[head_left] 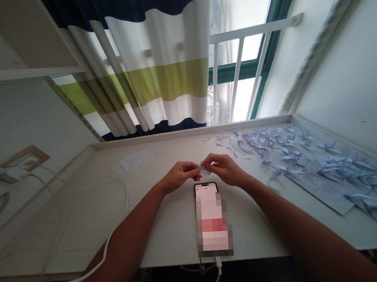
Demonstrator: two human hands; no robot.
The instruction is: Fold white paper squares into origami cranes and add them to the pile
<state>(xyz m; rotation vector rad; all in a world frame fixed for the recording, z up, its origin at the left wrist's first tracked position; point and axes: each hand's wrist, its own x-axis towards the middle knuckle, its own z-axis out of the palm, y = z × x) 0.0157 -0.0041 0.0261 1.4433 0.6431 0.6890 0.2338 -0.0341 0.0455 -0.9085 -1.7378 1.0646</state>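
From my remote seat on the head camera, I see a person's left hand [177, 176] and right hand [224, 168] raised just above a white desk [69, 223]. The fingers [192, 166] of both hands are pinched together on a small folded piece of pale paper [205, 170], which sits between the two sets of fingertips, partly hidden by them.

Directly below the fingers lies a smartphone [213, 217], face up with its screen pixelated, and a white charging cable [218, 267] runs from its lower end over the desk's front edge. To the right of the fingers, dozens of pale lilac-blue origami cranes [280, 151] are scattered across the desk, some resting on a printed sheet [317, 189]. Just left of the fingers, beyond the left hand, lie a few loose white paper squares [133, 161]. Small paper scraps [205, 139] sit beyond the fingers, near the desk's back edge.

Farther out, a navy, white and green striped curtain [162, 75] hangs beside a window with a white railing [243, 41]. Well left of the fingers, a white cable [61, 215] trails across the desk from a plug in a wall socket [25, 160].
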